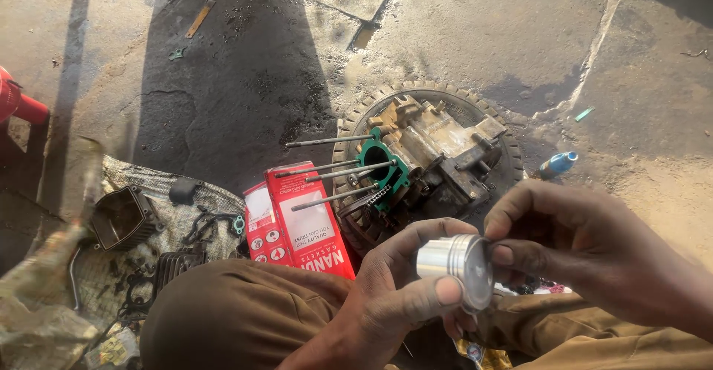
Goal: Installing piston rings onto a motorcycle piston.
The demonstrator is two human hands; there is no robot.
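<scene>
Piston [457, 264], shiny and silver, being held low in the view at about five o'clock, clamped between both hands above the lap.

Lying on a cracked concrete floor [520, 36], filling the upper half from nine to three o'clock. Resting at centre, around one o'clock from the piston: an old tyre [349, 129] carrying a grimy engine crankcase [438, 151], with a green gasket [392, 169] facing nine o'clock and four long studs [334, 167] pointing out toward the left. Spreading at eight o'clock: a dirty cloth [89, 266] bearing a dark finned cylinder part [122, 218] and loose black gaskets [212, 225]. Leaning just beside the tyre at seven o'clock of it: a red gasket box [297, 225].

Left hand [394, 296] curling around the piston skirt from below, thumb pressing over the side, fingers closed on it. Right hand [587, 247] coming in from four o'clock, fingertips pinching at the piston crown's edge, partly closed.

Lying apart at three o'clock of the tyre: a small blue bottle [557, 164].
</scene>
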